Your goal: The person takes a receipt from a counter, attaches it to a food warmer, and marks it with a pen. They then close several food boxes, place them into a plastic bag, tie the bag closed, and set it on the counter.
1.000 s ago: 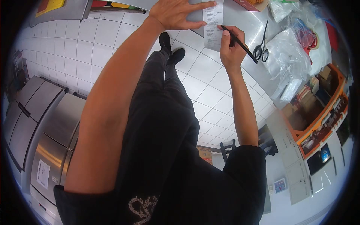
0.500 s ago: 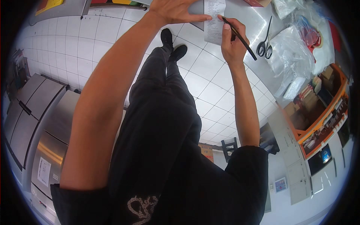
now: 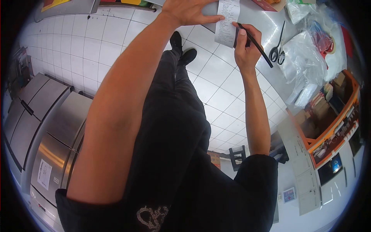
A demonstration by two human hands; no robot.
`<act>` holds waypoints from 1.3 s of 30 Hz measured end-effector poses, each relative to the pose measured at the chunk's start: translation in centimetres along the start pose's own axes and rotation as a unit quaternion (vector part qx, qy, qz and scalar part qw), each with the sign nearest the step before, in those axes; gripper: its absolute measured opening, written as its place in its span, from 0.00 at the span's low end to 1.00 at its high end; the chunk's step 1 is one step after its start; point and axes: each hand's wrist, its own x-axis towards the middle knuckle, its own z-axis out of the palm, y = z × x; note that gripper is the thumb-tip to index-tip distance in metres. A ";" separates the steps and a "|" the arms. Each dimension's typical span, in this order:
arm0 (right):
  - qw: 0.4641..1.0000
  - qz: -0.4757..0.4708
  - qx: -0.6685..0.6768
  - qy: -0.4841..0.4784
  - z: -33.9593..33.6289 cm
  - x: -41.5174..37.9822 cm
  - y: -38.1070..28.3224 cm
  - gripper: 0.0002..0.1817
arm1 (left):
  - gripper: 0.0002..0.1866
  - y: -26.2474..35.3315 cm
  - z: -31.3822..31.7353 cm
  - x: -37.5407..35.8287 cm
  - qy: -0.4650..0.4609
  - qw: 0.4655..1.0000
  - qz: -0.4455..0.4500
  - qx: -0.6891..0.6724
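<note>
A long printed receipt point(image 3: 228, 19) with pen ticks on it lies over the edge of the metal counter point(image 3: 267, 34), its lower end hanging past the edge. My left hand point(image 3: 191, 11) rests flat at the paper's left side, thumb stretched out onto it. In my right hand point(image 3: 247, 46) is a black pen point(image 3: 259, 50), gripped between thumb and fingers, with its tip at the receipt's right edge. Black-handled scissors point(image 3: 276, 54) lie on the counter just right of that hand.
Clear plastic bags point(image 3: 305, 58) are heaped on the counter's right, with a red item among them. A red-edged box point(image 3: 268, 4) sits at the top. Steel cabinets point(image 3: 58, 116) stand at left, an orange-framed shelf point(image 3: 328, 123) at right. White floor tiles point(image 3: 220, 96) lie below.
The whole view has shifted, so everything appears slightly lower and further right. The pen tip is a little lower along the receipt. Both hands keep nearly the same pose.
</note>
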 end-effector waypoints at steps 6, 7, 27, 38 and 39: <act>0.998 -0.011 -0.041 0.053 0.4 -0.1 -0.1 0.10 | 0.40 0.1 -0.1 0.0 0.000 1.000 -0.001 0.013; 0.997 -0.016 -0.038 0.058 0.4 0.3 -0.2 0.10 | 0.40 0.1 -0.1 0.0 0.010 1.000 0.005 0.005; 0.973 0.128 -0.145 0.129 0.5 1.3 -2.3 0.18 | 0.33 0.2 0.3 -0.1 0.090 0.993 0.022 0.071; 0.953 0.046 -0.285 0.097 0.5 0.9 0.1 0.13 | 0.41 0.3 -0.1 -0.1 -0.012 1.000 -0.005 0.002; 0.953 0.044 -0.282 0.099 0.4 1.0 -0.1 0.12 | 0.41 0.4 -0.1 -0.1 -0.014 1.000 -0.003 0.000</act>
